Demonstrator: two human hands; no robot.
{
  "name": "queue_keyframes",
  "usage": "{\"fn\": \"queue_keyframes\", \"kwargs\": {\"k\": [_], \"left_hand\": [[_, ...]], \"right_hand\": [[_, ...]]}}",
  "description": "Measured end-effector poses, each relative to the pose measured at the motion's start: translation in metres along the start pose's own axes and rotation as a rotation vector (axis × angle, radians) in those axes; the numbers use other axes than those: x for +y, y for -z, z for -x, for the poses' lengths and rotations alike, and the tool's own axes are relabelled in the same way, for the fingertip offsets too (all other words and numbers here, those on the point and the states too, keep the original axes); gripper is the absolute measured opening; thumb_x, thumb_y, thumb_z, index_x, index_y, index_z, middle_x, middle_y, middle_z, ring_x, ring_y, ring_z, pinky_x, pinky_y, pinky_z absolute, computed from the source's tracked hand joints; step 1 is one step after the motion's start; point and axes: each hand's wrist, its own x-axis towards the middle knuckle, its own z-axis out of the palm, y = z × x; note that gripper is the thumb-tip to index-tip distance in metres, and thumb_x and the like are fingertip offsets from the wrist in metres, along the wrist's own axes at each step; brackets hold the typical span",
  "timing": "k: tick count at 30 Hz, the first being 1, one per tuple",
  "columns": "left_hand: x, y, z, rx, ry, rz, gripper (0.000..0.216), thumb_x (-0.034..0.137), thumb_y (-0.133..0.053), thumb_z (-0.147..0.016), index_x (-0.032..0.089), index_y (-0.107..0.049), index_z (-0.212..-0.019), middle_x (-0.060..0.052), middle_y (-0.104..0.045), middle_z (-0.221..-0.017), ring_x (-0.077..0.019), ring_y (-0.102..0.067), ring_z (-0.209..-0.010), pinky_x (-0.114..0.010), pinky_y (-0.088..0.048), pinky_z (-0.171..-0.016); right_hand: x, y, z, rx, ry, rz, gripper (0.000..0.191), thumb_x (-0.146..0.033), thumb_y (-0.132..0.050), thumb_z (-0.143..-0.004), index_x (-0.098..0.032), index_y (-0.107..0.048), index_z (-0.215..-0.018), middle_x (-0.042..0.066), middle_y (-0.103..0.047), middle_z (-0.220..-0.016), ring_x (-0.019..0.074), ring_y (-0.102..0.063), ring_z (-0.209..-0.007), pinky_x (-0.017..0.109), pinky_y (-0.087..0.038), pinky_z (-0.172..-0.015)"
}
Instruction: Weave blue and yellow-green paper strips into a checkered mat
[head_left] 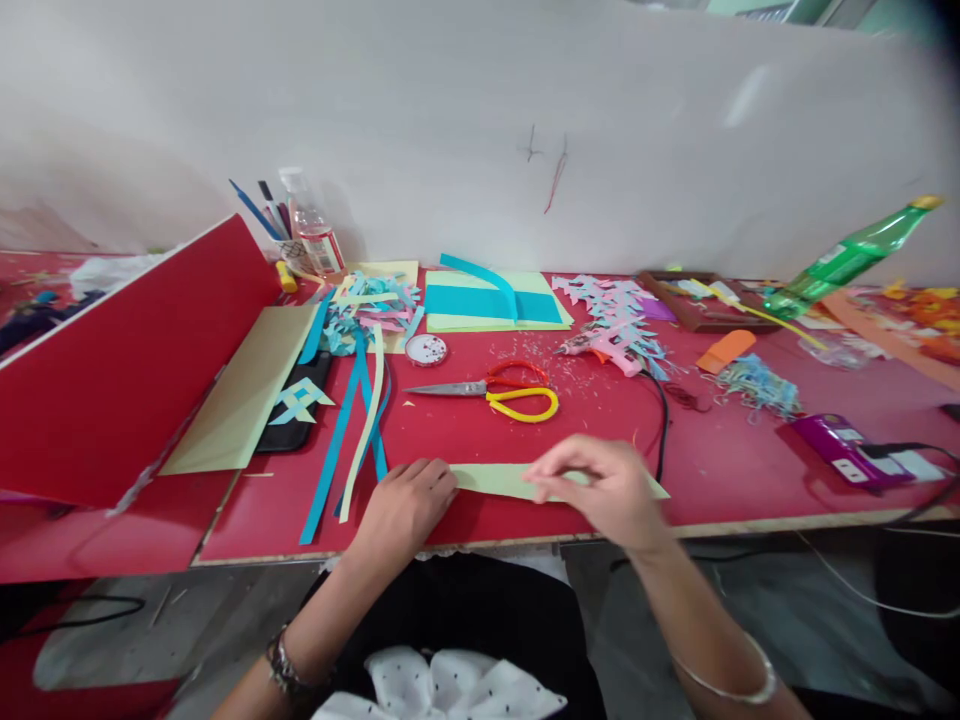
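Observation:
A pale green paper strip lies along the red table's front edge. My left hand rests on its left end, the fingers curled down and gripping it. Over the strip's right half is my right hand, thumb and forefinger pinched together; what is between those fingertips, if anything, I cannot make out. Beyond the hands lie scissors with one red and one yellow handle loop, blades pointing left. Blue paper strips and a cream strip lie left of my left hand.
A pink glue gun with a black cord lies back right, near a fringed paper piece. An upright red board stands left. A green bottle leans right, above a purple box. Stacked paper lies by the wall.

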Motion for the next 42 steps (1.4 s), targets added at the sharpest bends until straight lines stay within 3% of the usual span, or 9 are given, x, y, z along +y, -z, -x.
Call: {"fn": "queue_keyframes", "kwargs": {"k": [2,5,9,14,20,26,35,42], "left_hand": [[-0.001,-0.001,0.000,-0.002,-0.006,-0.003,0.018,0.020,-0.037,-0.087,0.017,-0.054,-0.082,-0.004,-0.058,-0.082,-0.0169,-0.055,-0.078,-0.028,-0.041,-0.067],[-0.002,-0.002,0.001,0.004,-0.027,-0.005,0.017,0.020,-0.038,-0.087,0.017,-0.055,-0.084,-0.004,-0.058,-0.081,-0.0168,-0.055,-0.078,-0.028,-0.041,-0.067],[-0.003,-0.002,0.001,0.036,-0.034,-0.019,0.019,0.020,-0.037,-0.087,0.018,-0.056,-0.084,-0.003,-0.058,-0.077,-0.0154,-0.054,-0.073,-0.027,-0.040,-0.065],[-0.002,-0.001,-0.001,0.051,0.036,0.036,0.023,0.025,-0.038,-0.087,0.018,-0.058,-0.078,-0.002,-0.059,-0.075,-0.0148,-0.054,-0.072,-0.025,-0.039,-0.061],[-0.002,-0.006,-0.001,0.092,0.223,0.065,0.023,0.028,-0.042,-0.085,0.017,-0.058,-0.074,-0.002,-0.057,-0.070,-0.0136,-0.052,-0.065,-0.023,-0.034,-0.053],[-0.002,-0.009,-0.002,0.096,0.294,0.073,0.023,0.033,-0.043,-0.084,0.018,-0.056,-0.074,-0.002,-0.058,-0.070,-0.0138,-0.053,-0.064,-0.023,-0.034,-0.054],[-0.004,-0.006,-0.002,0.087,0.332,0.085,0.022,0.034,-0.046,-0.082,0.018,-0.057,-0.073,-0.002,-0.062,-0.074,-0.0178,-0.056,-0.070,-0.030,-0.035,-0.067],[-0.004,-0.005,0.001,0.077,0.342,0.056,0.028,0.035,-0.041,-0.085,0.017,-0.056,-0.068,-0.003,-0.061,-0.069,-0.0173,-0.056,-0.066,-0.031,-0.034,-0.068]], "right_hand": [[0.011,-0.018,0.000,-0.060,-0.053,-0.005,0.010,-0.025,-0.058,-0.076,-0.018,-0.057,-0.069,0.001,-0.064,-0.065,0.0139,-0.062,-0.058,0.024,-0.050,-0.057],[0.024,-0.035,0.004,-0.072,0.041,0.139,0.011,-0.019,-0.050,-0.081,-0.020,-0.061,-0.078,0.003,-0.066,-0.079,0.0158,-0.062,-0.074,0.027,-0.049,-0.068],[0.028,-0.039,0.005,-0.034,0.234,0.507,0.016,-0.019,-0.046,-0.083,-0.017,-0.059,-0.092,0.009,-0.061,-0.095,0.0196,-0.054,-0.090,0.034,-0.043,-0.080],[0.026,-0.042,-0.013,-0.206,0.274,0.782,0.014,-0.021,-0.047,-0.083,-0.018,-0.060,-0.087,0.006,-0.061,-0.090,0.0177,-0.053,-0.084,0.033,-0.038,-0.078],[0.029,-0.041,-0.037,-0.366,0.287,0.870,0.022,-0.025,-0.043,-0.086,-0.015,-0.059,-0.076,0.004,-0.057,-0.073,0.0146,-0.050,-0.072,0.027,-0.035,-0.070],[0.042,-0.043,-0.039,-0.349,0.325,0.960,0.021,-0.031,-0.042,-0.087,-0.017,-0.054,-0.078,0.003,-0.055,-0.075,0.0160,-0.047,-0.072,0.028,-0.030,-0.067],[0.049,-0.043,-0.040,-0.311,0.252,0.842,0.020,-0.032,-0.046,-0.084,-0.016,-0.053,-0.078,0.004,-0.056,-0.075,0.0168,-0.049,-0.073,0.028,-0.033,-0.069],[0.048,-0.044,-0.043,-0.289,0.255,0.826,0.016,-0.026,-0.048,-0.084,-0.016,-0.054,-0.074,0.003,-0.058,-0.072,0.0156,-0.051,-0.070,0.027,-0.034,-0.068]]}}
